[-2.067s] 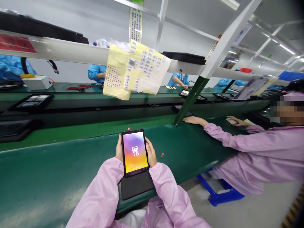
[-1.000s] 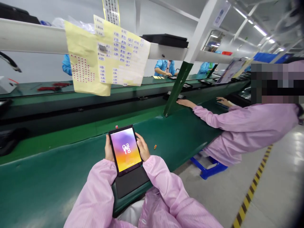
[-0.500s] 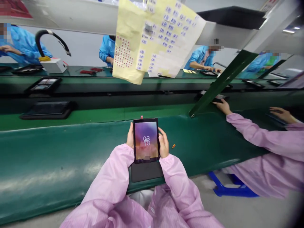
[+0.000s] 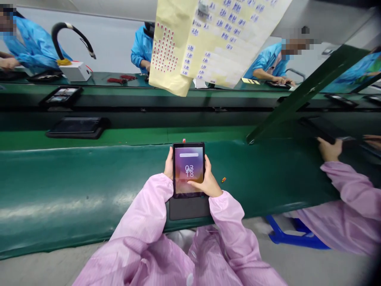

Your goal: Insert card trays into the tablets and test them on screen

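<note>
Clamps the left grip (image 4: 168, 163) along the left edge of a tablet (image 4: 189, 161) and the right grip (image 4: 212, 184) on its right edge, with the right thumb (image 4: 196, 185) stretched across the lower screen (image 4: 181, 186); cannot tell contact between thumb and screen. Holds the tablet between both grips, over the near side of a green worktop (image 4: 119, 182). Shows crowded white clock figures (image 4: 189, 171) there, with a pale bar (image 4: 189, 155) above.

Has a flat black panel (image 4: 189, 209) just below the grips, by the worktop's front edge, and a small orange piece (image 4: 223, 180) near the right grip, on its right. Has a tiny red-and-white tab (image 4: 183, 140) at the tablet's far edge, between the grips.

Farther out, beyond the left grip and to its left, a dark device (image 4: 76, 126) and a white box (image 4: 76, 71). Straight beyond both grips, hanging yellow sheets (image 4: 171, 55). Beyond the right grip, a slanted green post (image 4: 297, 95); well to its right, a co-worker's hand (image 4: 331, 151) at a black device (image 4: 320, 127).
</note>
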A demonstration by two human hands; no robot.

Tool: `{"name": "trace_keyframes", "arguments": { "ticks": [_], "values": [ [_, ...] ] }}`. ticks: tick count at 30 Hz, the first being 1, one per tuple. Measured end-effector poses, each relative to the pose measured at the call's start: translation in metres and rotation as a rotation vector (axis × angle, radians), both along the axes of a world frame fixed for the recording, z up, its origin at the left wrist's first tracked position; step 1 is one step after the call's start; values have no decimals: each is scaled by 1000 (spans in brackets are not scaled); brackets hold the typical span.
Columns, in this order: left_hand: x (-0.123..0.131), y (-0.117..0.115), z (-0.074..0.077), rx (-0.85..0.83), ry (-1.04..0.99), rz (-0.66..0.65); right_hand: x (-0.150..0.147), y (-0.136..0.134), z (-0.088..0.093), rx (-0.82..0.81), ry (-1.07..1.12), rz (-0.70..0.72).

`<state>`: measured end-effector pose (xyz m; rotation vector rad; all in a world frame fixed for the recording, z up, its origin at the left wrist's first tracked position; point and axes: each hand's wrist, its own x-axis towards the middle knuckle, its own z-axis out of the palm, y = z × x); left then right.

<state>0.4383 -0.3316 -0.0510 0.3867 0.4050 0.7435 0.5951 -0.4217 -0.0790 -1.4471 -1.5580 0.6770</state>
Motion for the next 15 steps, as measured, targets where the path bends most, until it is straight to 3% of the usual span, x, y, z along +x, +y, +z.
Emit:
{"name": "trace_keyframes", "arguments": {
  "ticks": [6, 10, 15],
  "values": [
    [0, 3, -2, -18, -30, 11, 6, 23, 16, 175, 147, -287],
    [-1, 3, -4, -16, -44, 20, 10, 20, 19, 183, 167, -283],
    [-1, 0, -1, 9, -83, -2, 7, -6, 2, 141, 157, -220]
  ]
}}
